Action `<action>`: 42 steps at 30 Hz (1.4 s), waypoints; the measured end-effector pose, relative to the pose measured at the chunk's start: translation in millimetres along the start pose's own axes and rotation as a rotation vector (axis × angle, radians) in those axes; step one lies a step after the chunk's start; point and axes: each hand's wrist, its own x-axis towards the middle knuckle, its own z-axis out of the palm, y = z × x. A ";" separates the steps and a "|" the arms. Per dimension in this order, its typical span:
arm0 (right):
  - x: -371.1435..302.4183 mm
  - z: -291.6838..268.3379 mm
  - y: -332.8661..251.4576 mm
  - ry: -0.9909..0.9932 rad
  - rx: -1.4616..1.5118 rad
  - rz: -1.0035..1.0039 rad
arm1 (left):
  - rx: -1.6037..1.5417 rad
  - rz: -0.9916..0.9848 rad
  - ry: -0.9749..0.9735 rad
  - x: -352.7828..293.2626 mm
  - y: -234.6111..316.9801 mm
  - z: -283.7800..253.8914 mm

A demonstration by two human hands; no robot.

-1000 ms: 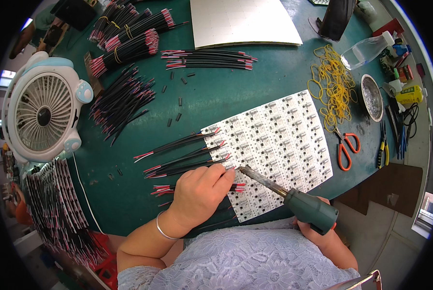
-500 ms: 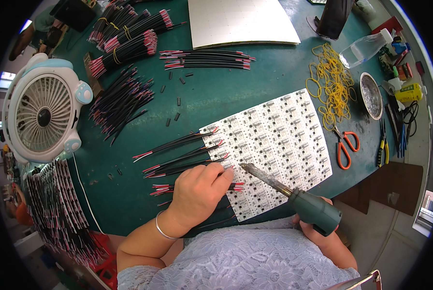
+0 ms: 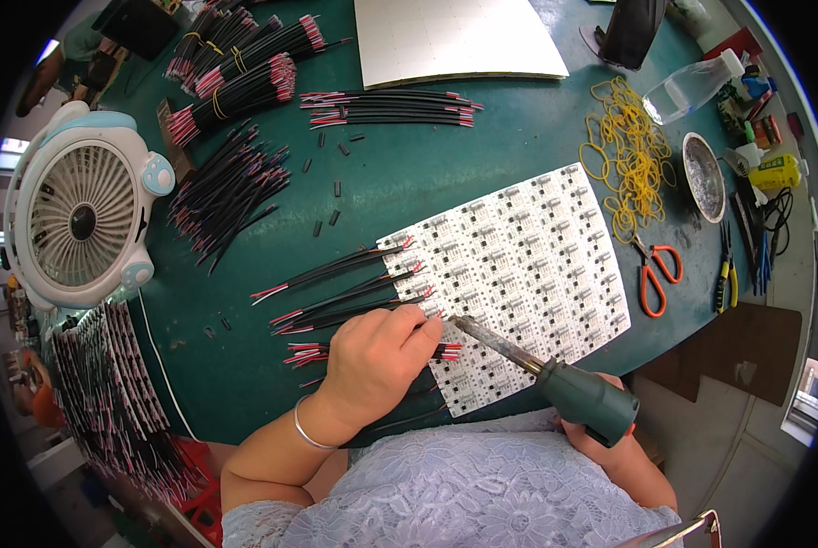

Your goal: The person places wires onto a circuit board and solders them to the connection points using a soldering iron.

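Observation:
A white sheet of circuit boards (image 3: pixel 541 265), printed with rows of small components, lies on the table in front of me. My left hand (image 3: pixel 372 361) rests at its left edge, thumb and fingers pinched together on a black wire lead, most of which the hand hides. Red and white wire ends (image 3: pixel 448 352) stick out from beneath that hand. Other black leads (image 3: pixel 327 274) extend leftward from the board edge. My right hand (image 3: pixel 601 443) is closed around the green handle of a soldering iron (image 3: pixel 587 399), whose tip is right by my left thumb, over the board.
At left stands a white fan (image 3: pixel 82 219); beyond are bundled wires (image 3: pixel 245 87) and a loose wire pile (image 3: pixel 226 187). A white panel (image 3: pixel 459 41) lies at the back. Rightward are yellow rubber bands (image 3: pixel 633 155), orange-handled scissors (image 3: pixel 654 274), a metal bowl (image 3: pixel 703 178), and pliers (image 3: pixel 725 274).
The soldering iron has shifted slightly left and down, its tip now closer to my left thumb. My left hand stays nearly in place.

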 end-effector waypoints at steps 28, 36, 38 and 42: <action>-25.1 22.0 22.4 0.195 0.574 0.124 | 0.097 -0.133 -0.052 -17.6 34.5 -6.5; -24.3 17.9 13.8 0.145 0.235 0.146 | 0.010 -0.067 0.054 -16.8 27.2 4.0; -24.4 19.4 14.1 0.160 0.377 0.199 | -0.021 -0.064 0.038 -18.1 25.5 5.3; -19.3 15.7 15.3 0.114 0.282 0.151 | -0.037 -0.069 0.023 -19.4 25.5 7.1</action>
